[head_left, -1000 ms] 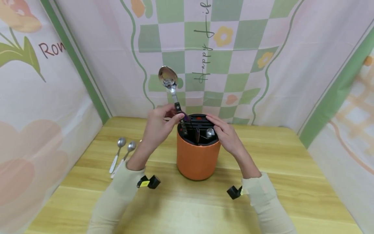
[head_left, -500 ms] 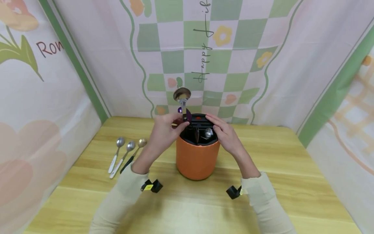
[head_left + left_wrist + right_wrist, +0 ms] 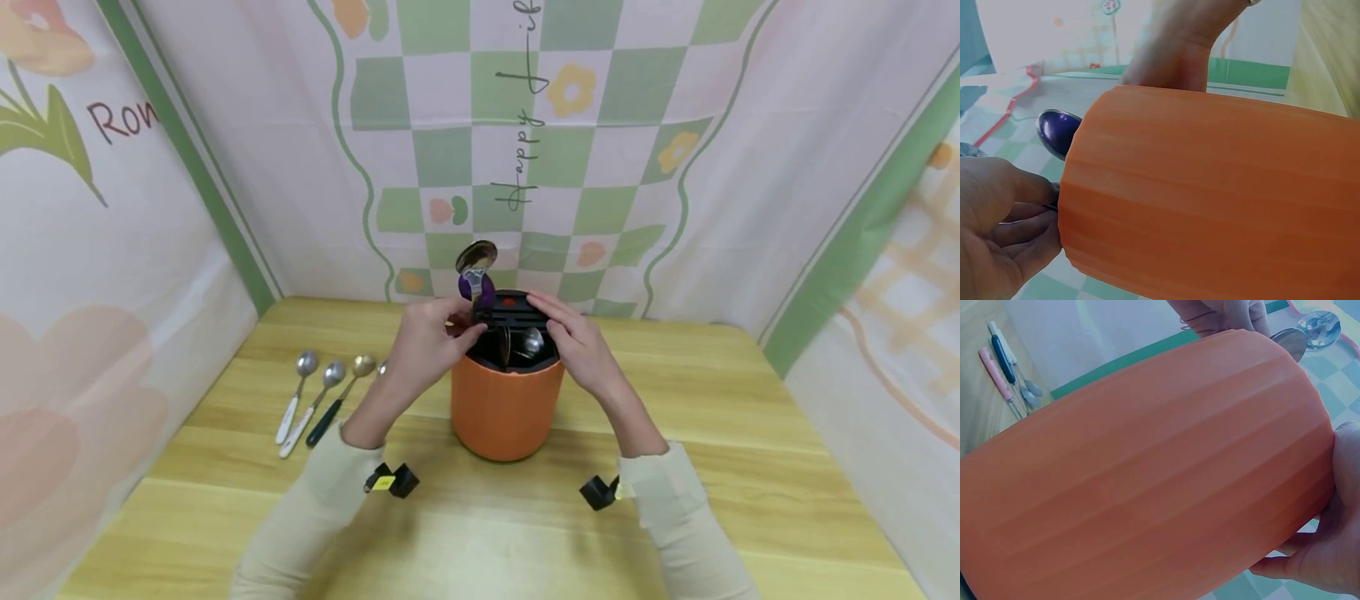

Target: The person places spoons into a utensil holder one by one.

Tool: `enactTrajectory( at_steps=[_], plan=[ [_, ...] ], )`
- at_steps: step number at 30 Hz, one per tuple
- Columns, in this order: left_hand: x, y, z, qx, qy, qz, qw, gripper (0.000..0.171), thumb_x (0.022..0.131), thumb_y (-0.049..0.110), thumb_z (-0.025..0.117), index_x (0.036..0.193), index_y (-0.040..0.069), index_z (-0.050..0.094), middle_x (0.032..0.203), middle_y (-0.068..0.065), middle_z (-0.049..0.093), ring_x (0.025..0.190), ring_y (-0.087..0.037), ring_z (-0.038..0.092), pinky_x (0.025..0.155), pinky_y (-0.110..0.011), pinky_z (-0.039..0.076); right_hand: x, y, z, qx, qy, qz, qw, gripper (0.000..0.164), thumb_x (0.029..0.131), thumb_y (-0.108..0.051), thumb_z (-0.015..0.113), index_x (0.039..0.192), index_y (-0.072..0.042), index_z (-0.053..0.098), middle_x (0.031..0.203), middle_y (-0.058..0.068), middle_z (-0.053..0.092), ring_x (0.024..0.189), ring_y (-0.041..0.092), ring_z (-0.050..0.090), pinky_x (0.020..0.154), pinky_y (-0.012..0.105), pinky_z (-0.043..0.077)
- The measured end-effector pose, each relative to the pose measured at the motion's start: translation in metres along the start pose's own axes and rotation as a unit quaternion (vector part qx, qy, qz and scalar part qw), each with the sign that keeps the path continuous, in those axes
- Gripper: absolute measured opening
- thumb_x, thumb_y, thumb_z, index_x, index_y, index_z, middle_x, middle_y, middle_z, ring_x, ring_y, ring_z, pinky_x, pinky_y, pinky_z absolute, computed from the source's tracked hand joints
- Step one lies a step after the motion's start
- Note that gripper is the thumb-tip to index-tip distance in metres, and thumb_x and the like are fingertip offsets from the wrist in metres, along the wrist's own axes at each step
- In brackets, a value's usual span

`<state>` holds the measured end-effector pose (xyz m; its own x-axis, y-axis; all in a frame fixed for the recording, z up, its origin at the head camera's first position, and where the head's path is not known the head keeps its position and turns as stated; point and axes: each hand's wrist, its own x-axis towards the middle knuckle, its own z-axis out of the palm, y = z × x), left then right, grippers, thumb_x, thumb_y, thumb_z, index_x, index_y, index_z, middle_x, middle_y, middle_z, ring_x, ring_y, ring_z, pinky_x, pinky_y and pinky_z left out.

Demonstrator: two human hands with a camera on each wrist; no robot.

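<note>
My left hand pinches the dark handle of a metal spoon between thumb and fingers. The handle points down at the left side of the orange utensil holder, and the bowl stands up above the rim. Close by it rises a spoon with a purple bowl. Inside the holder, a silver spoon bowl shows beside a divider. My right hand rests on the holder's right rim, its fingers stretched along the black top. The lower end of the gripped handle is hidden.
On the table left of the holder lie several spoons, among them one with a white handle and one with a dark green handle. A patterned cloth hangs behind the table and along both sides.
My left hand has moved right and down with the spoon, which now sits lower and more upright over the holder. My right hand stays on the rim. More spoons on the table have become visible.
</note>
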<state>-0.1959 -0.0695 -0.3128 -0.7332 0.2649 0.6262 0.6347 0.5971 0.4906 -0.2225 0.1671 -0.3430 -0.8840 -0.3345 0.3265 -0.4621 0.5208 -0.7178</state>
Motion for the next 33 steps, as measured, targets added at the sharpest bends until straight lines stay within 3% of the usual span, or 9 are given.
enactTrajectory(
  at_steps=[12, 19, 33],
  plan=[
    [-0.001, -0.002, 0.000, 0.017, -0.001, -0.007, 0.9998, 0.009, 0.086, 0.011, 0.077, 0.085, 0.003, 0.072, 0.079, -0.008, 0.074, 0.070, -0.016, 0.068, 0.064, -0.025, 0.057, 0.001, 0.000, 0.002, 0.010, 0.002, -0.007, 1.000, 0.045, 0.105, -0.012, 0.034, 0.148, -0.011, 0.049, 0.158, 0.008, 0.040, 0.150, 0.028, 0.030, 0.121, 0.053, 0.026],
    [-0.003, -0.004, 0.000, -0.008, -0.004, -0.031, 0.9995, 0.008, 0.090, 0.007, 0.072, 0.096, 0.003, 0.076, 0.092, -0.010, 0.077, 0.085, -0.019, 0.073, 0.074, -0.028, 0.061, 0.002, 0.003, 0.003, 0.018, 0.006, -0.006, 1.000, 0.045, 0.105, -0.011, 0.035, 0.147, -0.011, 0.049, 0.158, 0.007, 0.041, 0.150, 0.027, 0.030, 0.117, 0.050, 0.031],
    [-0.018, -0.012, -0.009, -0.030, 0.005, -0.049, 0.9984, 0.011, 0.091, 0.002, 0.067, 0.100, 0.002, 0.074, 0.095, -0.011, 0.075, 0.089, -0.022, 0.071, 0.078, -0.034, 0.062, 0.001, 0.003, 0.002, 0.023, 0.007, 0.000, 1.000, 0.045, 0.105, -0.011, 0.035, 0.148, -0.012, 0.050, 0.159, 0.007, 0.040, 0.151, 0.027, 0.028, 0.116, 0.051, 0.030]
  ],
)
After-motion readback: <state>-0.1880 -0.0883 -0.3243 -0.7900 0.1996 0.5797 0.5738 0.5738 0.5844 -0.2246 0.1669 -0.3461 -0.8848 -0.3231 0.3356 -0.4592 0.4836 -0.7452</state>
